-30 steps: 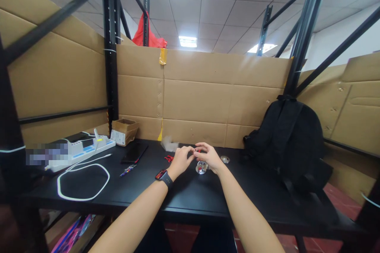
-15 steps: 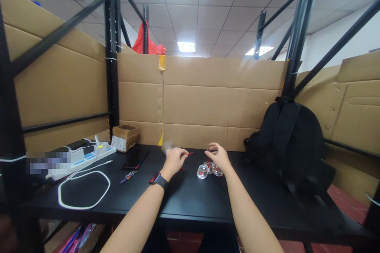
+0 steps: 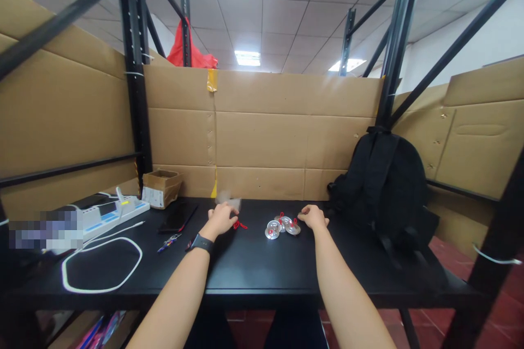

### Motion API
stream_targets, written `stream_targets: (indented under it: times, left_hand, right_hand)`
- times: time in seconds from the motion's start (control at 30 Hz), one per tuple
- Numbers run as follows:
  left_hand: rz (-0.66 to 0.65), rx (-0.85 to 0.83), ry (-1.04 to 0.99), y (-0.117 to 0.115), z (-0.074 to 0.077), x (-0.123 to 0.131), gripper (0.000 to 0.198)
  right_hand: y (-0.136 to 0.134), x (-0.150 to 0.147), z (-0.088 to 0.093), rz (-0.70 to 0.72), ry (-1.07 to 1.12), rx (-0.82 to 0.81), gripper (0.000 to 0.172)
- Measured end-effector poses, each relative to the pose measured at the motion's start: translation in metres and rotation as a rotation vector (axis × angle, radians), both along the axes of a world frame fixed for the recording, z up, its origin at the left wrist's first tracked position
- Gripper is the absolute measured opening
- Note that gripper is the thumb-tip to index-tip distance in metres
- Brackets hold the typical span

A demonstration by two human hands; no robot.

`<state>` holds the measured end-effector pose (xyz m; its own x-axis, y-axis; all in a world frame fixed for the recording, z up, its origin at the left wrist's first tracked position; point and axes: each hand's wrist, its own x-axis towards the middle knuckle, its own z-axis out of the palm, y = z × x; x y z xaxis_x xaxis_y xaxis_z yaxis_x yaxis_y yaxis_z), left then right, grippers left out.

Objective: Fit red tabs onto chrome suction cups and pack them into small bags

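1. While both forearms stretch out over the black table [image 3: 262, 278], my left hand [image 3: 221, 218] rests knuckles-up on the top with fingers curled; a watch [image 3: 199, 242] sits on its wrist. A small red cord [image 3: 239, 225] lies just beside its fingertips, and I cannot tell whether they pinch it.
2. My right hand [image 3: 314, 217] lies low on the table, fingers bent downward, holding nothing that I can see.
3. Between my hands sit the small clear discs [image 3: 282, 226], clustered and touching, with red bits on them. I judge them light, hard and slippery, likely to skid on this smooth top, so the rims are where I would grip, between thumb and forefinger. The cord looks limp and thin, best nipped at its end.
4. Left of my arm lie a white cable [image 3: 100, 262] in a loop, a power strip [image 3: 112, 212], a dark phone [image 3: 177, 217] and a cardboard box [image 3: 161, 187].
5. Farther right, a black backpack [image 3: 385, 185] leans on the cardboard wall [image 3: 262, 136].
6. Something pale and blurred behind my left hand stays unreadable, and what the discs actually are is too small to tell.
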<state>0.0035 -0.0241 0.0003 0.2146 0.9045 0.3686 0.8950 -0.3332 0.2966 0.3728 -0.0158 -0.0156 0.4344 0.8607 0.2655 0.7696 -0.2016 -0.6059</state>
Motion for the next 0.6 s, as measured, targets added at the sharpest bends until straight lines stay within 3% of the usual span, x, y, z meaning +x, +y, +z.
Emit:
stream_targets:
  times: [0.07, 0.17, 0.23, 0.4, 0.6]
  left_hand:
    - [-0.106, 0.031, -0.016, -0.005, 0.001, 0.015, 0.023]
    - [-0.413, 0.102, -0.034, -0.019, -0.001, 0.044, 0.026]
    - [-0.512, 0.159, -0.02, -0.029, -0.004, 0.062, 0.028]
    - [-0.564, 0.267, 0.104, -0.044, -0.006, 0.082, 0.013]
    - [-0.482, 0.37, 0.042, -0.048, 0.0, 0.084, 0.014]
  right_hand:
    - [0.001, -0.001, -0.001, 0.02, 0.004, -0.005, 0.025]
    - [0.0, -0.002, 0.001, 0.053, 0.006, 0.007, 0.03]
    - [-0.001, -0.003, 0.005, 0.055, 0.005, 0.034, 0.028]
    - [-0.005, -0.018, 0.017, 0.101, -0.001, 0.182, 0.024]
    - [-0.017, -0.049, 0.033, 0.544, 0.054, 0.239, 0.026]
